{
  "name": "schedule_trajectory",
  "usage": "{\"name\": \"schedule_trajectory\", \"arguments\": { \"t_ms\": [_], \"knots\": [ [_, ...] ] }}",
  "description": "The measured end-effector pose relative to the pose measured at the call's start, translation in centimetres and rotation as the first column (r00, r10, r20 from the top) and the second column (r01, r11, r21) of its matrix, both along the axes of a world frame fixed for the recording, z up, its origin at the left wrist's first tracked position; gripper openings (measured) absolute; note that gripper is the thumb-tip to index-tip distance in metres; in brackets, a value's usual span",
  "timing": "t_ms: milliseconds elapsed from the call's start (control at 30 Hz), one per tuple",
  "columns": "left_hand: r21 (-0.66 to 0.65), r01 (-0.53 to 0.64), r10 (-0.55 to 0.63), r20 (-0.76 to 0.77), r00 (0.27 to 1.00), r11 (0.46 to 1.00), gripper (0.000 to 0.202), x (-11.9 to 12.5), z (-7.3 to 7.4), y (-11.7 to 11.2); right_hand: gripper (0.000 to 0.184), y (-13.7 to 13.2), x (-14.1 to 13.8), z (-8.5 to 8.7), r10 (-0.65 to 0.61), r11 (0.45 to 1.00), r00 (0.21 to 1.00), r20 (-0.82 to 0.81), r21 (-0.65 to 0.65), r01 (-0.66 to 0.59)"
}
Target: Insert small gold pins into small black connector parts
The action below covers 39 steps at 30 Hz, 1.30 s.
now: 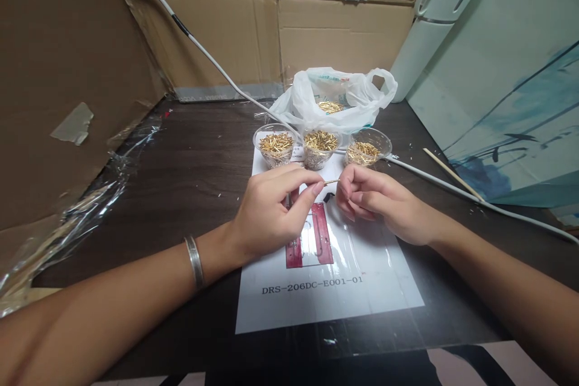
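Note:
My left hand and my right hand meet above a white printed sheet taped to the dark table. Both pinch a thin gold pin that bridges the gap between their fingertips. The left wrist wears a silver bangle. Just beyond the hands stand three clear plastic cups of gold pins: a left cup, a middle cup and a right cup. A red diagram on the sheet lies partly under my left hand.
A white plastic bag with more gold parts sits behind the cups. A white cable runs across the table. A wooden stick lies at the right. Cardboard walls enclose the back and left; crumpled clear film lies left.

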<state>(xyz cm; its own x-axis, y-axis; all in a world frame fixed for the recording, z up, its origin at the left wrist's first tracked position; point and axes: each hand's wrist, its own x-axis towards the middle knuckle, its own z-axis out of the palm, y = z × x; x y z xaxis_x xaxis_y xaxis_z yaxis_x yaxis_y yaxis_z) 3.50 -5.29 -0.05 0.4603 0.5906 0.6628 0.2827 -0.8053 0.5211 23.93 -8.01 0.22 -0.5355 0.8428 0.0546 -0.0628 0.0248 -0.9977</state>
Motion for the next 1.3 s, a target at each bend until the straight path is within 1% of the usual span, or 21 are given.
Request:
{"name": "schedule_trajectory", "arguments": {
  "t_ms": [200, 333, 400, 467, 500, 567, 633, 667, 733, 867, 967, 1000, 1100, 1167, 1233, 1300],
  "knots": [
    [0.01, 0.022, -0.022, 0.009, 1.0, 1.0, 0.009, 0.1, 0.1, 0.0, 0.009, -0.2, 0.1, 0.2, 0.023, 0.999, 0.999, -0.028, -0.023, -0.023],
    [0.022, 0.033, -0.033, 0.001, 0.999, 0.999, 0.01, 0.1, 0.1, 0.0, 0.013, -0.4, 0.4, 0.4, 0.03, 0.997, 0.999, 0.033, -0.067, -0.028],
    [0.031, 0.037, -0.037, -0.006, 0.999, 0.999, 0.01, 0.1, 0.1, 0.1, 0.015, -0.4, 0.3, 0.3, -0.002, 1.0, 0.997, 0.08, -0.016, 0.003],
    [0.035, 0.043, -0.042, -0.009, 0.999, 0.998, 0.01, 0.1, 0.1, 0.1, 0.013, -0.4, 0.1, 0.3, -0.091, 0.993, 0.986, 0.14, 0.092, 0.079],
    [0.035, 0.046, -0.045, -0.009, 0.999, 0.998, 0.009, 0.1, 0.1, 0.1, 0.013, -0.3, -0.1, 0.2, -0.159, 0.978, 0.972, 0.174, 0.159, 0.132],
    [0.035, 0.048, -0.048, -0.007, 0.999, 0.998, 0.008, 0.1, 0.1, 0.1, 0.014, -0.3, -0.4, 0.2, -0.307, 0.925, 0.924, 0.229, 0.299, 0.233],
    [0.039, 0.043, -0.042, -0.005, 0.999, 0.998, 0.007, 0.1, 0.1, 0.1, 0.014, -0.3, -0.6, 0.1, -0.419, 0.861, 0.871, 0.257, 0.416, 0.292],
    [0.039, 0.04, -0.04, -0.006, 0.999, 0.998, 0.007, 0.2, 0.1, 0.1, 0.012, -0.3, -0.7, 0.1, -0.453, 0.836, 0.851, 0.265, 0.458, 0.302],
    [0.033, 0.038, -0.038, -0.013, 0.999, 0.999, 0.008, 0.2, 0.1, 0.1, 0.011, -0.3, -0.7, 0.2, -0.482, 0.808, 0.831, 0.277, 0.507, 0.299],
    [0.0, 0.039, -0.039, -0.04, 0.998, 0.999, 0.009, 0.1, 0.2, 0.0, 0.012, -0.2, -0.6, 0.2, -0.506, 0.775, 0.809, 0.299, 0.57, 0.274],
    [-0.036, -0.004, 0.002, -0.061, 0.998, 0.999, 0.006, 0.1, 0.2, 0.0, 0.013, -0.4, -0.7, 0.3, -0.507, 0.759, 0.799, 0.322, 0.607, 0.237],
    [-0.054, -0.023, 0.02, -0.069, 0.997, 0.998, 0.009, 0.0, 0.2, 0.0, 0.012, -0.5, -0.8, 0.5, -0.508, 0.753, 0.798, 0.324, 0.616, 0.229],
    [-0.113, -0.06, 0.048, -0.109, 0.993, 0.992, 0.021, 0.0, 0.1, 0.0, 0.012, -0.5, -0.7, 1.6, -0.548, 0.718, 0.782, 0.297, 0.646, 0.258],
    [-0.143, -0.068, 0.046, -0.154, 0.987, 0.987, 0.022, -0.1, 0.0, 0.0, 0.013, 0.4, -0.2, 2.9, -0.62, 0.671, 0.735, 0.275, 0.671, 0.315],
    [-0.165, -0.07, 0.038, -0.194, 0.98, 0.984, 0.019, -0.1, -0.1, 0.0, 0.016, 2.4, 0.5, 4.6, -0.711, 0.619, 0.636, 0.301, 0.697, 0.362],
    [-0.182, -0.065, 0.024, -0.22, 0.975, 0.981, 0.014, -0.1, -0.2, 0.0, 0.014, 5.5, 1.3, 6.1, -0.756, 0.594, 0.533, 0.38, 0.741, 0.314]
  ]
}}
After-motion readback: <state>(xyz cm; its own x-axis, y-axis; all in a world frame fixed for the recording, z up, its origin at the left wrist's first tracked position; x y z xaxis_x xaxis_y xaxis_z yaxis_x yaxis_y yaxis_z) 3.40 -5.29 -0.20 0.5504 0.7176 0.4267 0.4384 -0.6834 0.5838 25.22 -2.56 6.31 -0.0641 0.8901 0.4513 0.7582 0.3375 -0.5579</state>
